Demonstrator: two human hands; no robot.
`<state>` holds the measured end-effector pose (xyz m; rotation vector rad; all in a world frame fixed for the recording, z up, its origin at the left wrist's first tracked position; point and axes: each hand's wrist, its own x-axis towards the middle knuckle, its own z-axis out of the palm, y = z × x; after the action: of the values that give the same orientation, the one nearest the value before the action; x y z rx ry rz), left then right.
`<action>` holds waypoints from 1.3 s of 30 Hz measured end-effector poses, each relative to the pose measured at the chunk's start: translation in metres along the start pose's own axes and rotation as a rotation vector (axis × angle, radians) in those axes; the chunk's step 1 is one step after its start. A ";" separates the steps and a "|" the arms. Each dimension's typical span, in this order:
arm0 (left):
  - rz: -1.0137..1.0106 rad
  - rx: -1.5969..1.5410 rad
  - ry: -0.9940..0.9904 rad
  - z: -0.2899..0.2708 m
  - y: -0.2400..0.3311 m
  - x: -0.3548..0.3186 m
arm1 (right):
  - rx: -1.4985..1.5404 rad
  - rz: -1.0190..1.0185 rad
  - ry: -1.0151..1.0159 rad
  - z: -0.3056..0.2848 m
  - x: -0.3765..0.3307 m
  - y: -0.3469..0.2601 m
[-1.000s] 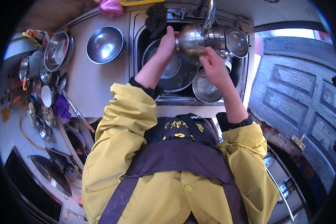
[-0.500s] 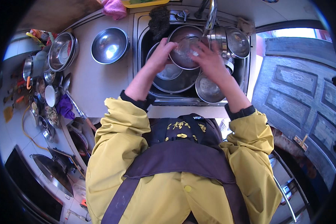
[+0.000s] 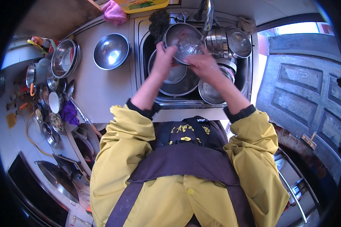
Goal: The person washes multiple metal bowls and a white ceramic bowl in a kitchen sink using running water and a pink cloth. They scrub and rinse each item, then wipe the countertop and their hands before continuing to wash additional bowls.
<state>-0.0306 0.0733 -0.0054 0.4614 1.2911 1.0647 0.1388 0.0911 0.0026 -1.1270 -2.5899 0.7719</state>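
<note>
A steel bowl [image 3: 181, 39] is held tilted over the sink [image 3: 140, 41], just under the tap [image 3: 207, 15]. My left hand [image 3: 163, 59] grips its left rim. My right hand [image 3: 205, 66] presses on the bowl's lower right side, fingers over the rim. Below them in the basin lie a large steel pan [image 3: 180, 85] and a smaller steel pot [image 3: 212, 92]. Both forearms reach out of yellow sleeves.
Stacked steel pots [image 3: 231, 43] stand at the sink's right. A steel bowl [image 3: 111, 51] and stacked steel plates [image 3: 64, 56] sit on the counter to the left, with a pink cloth [image 3: 113, 13] behind. More utensils lie lower left. A door [image 3: 303, 90] is at right.
The bowl has been turned so its inside faces up under the tap, and both hands have shifted slightly left along its rim.
</note>
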 end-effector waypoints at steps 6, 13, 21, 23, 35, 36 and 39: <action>0.047 0.101 -0.013 0.004 -0.001 0.000 | -0.376 -0.129 0.066 0.017 -0.002 0.005; 0.435 0.329 0.114 0.003 -0.009 0.004 | 0.359 0.180 -0.032 0.019 -0.004 0.010; 0.096 0.065 0.024 -0.005 -0.006 0.000 | 0.060 0.003 0.029 0.020 -0.008 0.012; 0.481 0.267 0.164 -0.006 -0.010 0.002 | 0.206 0.086 0.049 0.017 -0.008 0.011; 0.285 0.313 0.081 -0.008 -0.005 0.002 | 0.019 -0.031 0.053 0.017 -0.007 0.001; 0.107 0.167 0.015 -0.010 -0.003 0.004 | -0.219 -0.086 0.014 0.016 -0.008 0.003; -0.092 0.065 -0.092 -0.011 -0.001 0.002 | -0.286 -0.068 0.018 0.010 -0.008 0.004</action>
<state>-0.0404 0.0720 -0.0101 0.4897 1.2559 0.9171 0.1428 0.0843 -0.0078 -1.1040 -2.7697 0.3830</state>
